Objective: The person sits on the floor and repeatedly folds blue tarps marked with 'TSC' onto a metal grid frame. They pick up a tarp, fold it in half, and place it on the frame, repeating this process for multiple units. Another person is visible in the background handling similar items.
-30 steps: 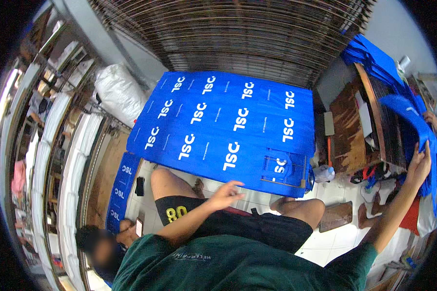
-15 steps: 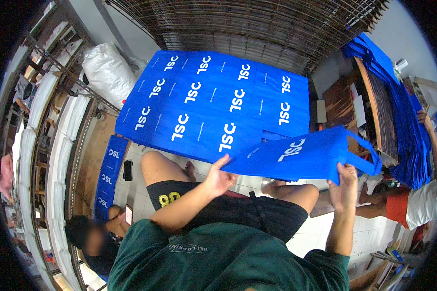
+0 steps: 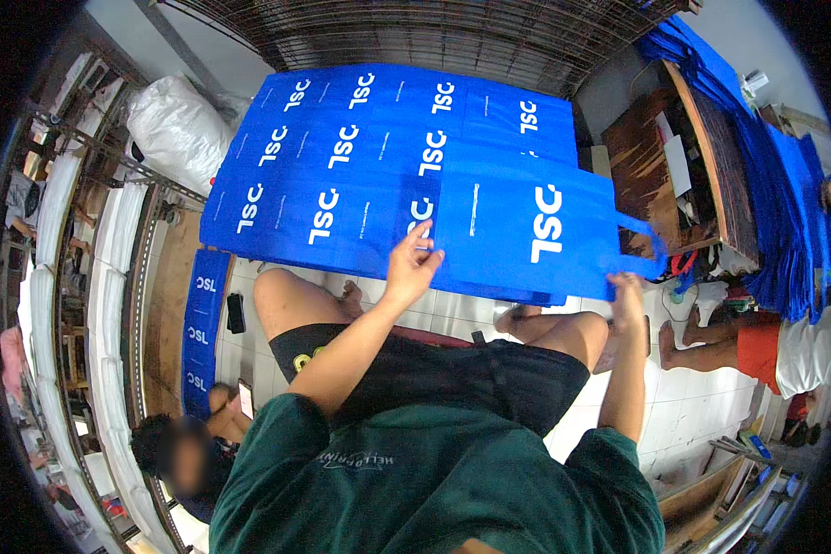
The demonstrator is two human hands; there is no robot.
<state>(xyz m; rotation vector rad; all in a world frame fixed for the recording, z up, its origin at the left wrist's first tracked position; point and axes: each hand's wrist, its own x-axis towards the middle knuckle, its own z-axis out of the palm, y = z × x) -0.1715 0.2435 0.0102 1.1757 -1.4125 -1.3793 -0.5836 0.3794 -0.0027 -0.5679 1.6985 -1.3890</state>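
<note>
A blue tote bag (image 3: 499, 212) with white printing lies over the right front of a table surface covered in matching blue printed bags (image 3: 342, 198). Its handle loop (image 3: 651, 245) points right and is slightly blurred. My right hand (image 3: 627, 303) has its fingers closed at the bag's lower right corner, just below the handle. By the bag's left edge, my left hand (image 3: 410, 270) hovers with fingers stretched and apart, over the front row of printed bags.
Wire drying racks (image 3: 434, 37) stand behind the table. More blue bags (image 3: 776, 212) hang at right beside a wooden cabinet (image 3: 711, 175). A white sack (image 3: 177, 129) is at back left. One person (image 3: 180, 452) sits at lower left with a phone; another person (image 3: 757, 365) is at right.
The tote bag has gone from raised and tilted to lying flatter on the others. My left hand has loosened from its left corner, and my right hand has moved slightly left and down.
</note>
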